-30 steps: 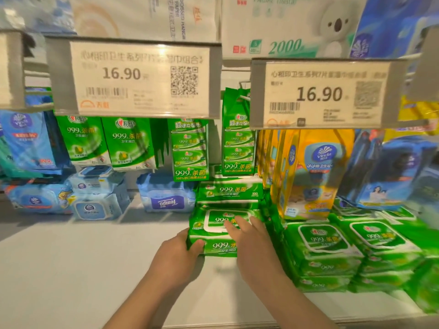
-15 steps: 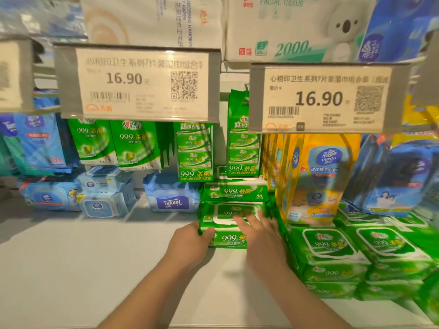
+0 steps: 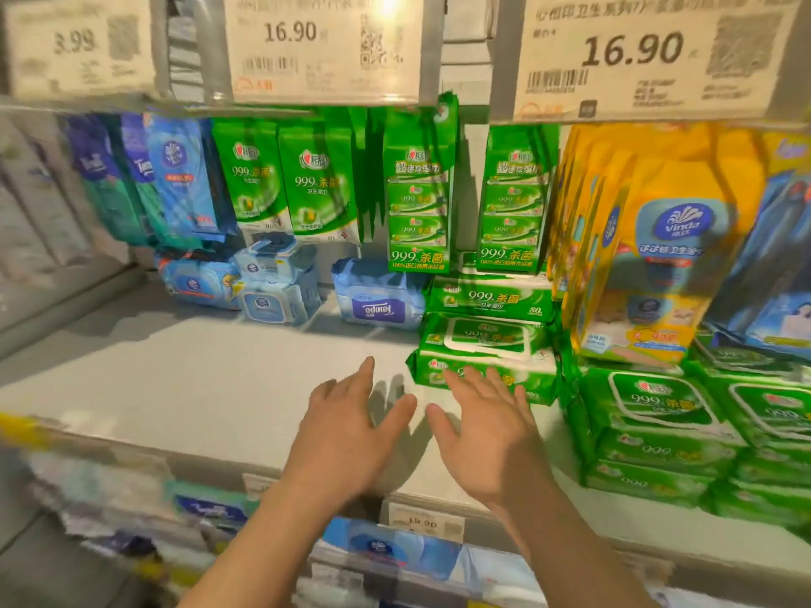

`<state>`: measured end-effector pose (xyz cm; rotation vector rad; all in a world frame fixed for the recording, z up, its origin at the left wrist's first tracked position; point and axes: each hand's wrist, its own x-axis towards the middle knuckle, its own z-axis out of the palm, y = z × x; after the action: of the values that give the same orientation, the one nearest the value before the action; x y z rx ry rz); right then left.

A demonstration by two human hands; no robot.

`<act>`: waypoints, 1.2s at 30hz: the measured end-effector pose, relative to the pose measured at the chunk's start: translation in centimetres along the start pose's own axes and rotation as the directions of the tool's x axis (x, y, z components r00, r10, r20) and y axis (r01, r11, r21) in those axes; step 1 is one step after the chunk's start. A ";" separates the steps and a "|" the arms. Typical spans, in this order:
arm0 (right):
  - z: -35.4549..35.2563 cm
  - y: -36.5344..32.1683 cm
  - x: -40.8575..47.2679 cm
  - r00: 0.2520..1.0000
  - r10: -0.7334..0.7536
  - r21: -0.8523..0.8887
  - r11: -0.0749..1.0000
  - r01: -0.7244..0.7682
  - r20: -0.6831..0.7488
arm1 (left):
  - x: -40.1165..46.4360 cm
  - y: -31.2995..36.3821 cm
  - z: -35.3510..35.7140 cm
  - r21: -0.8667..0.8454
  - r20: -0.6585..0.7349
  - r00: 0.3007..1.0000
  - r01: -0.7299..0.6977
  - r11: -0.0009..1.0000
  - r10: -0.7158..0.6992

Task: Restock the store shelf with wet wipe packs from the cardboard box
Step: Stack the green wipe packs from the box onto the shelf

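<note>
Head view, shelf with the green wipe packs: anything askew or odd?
One oddity: the blue Tempo pack at the back of the shelf lies with its label upside down. The green pack just ahead of the right hand sits slightly skewed to the stack behind. Both hands are open and empty.

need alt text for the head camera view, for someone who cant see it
Two open, empty hands, left hand and right hand, hover over a white store shelf just in front of a stack of green wet wipe packs. Price tags reading 16.90 hang above.
</note>
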<state>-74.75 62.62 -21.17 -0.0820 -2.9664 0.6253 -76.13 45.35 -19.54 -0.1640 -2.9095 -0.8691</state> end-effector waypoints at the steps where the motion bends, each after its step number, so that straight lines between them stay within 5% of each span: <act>1: 0.3 -0.7 -0.5 1.000 -0.017 0.021 1.000 0.017 0.021 | -1.1 -0.5 -0.6 0.041 -0.030 1.000 0.006 0.999 -0.005; 19: 9.5 -25.4 -10.9 0.829 -0.494 0.136 0.869 0.475 0.262 | -20.3 -21.7 -14.3 0.037 -0.295 0.889 0.376 0.926 -0.349; 27: 19.9 -40.4 -18.5 0.686 -0.605 0.140 0.782 0.607 0.404 | -32.5 -35.7 -21.9 -0.061 -0.347 0.708 0.638 0.768 -0.615; 36: 27.2 -52.1 -24.0 0.520 -0.648 0.240 0.725 0.646 0.557 | -41.6 -47.1 -25.4 -0.412 -0.133 0.493 0.762 0.500 -0.860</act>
<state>-55.74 2.38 -27.04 1.4513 -3.1506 0.6076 -39.53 -10.94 -29.11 1.3626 -2.3912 -1.2755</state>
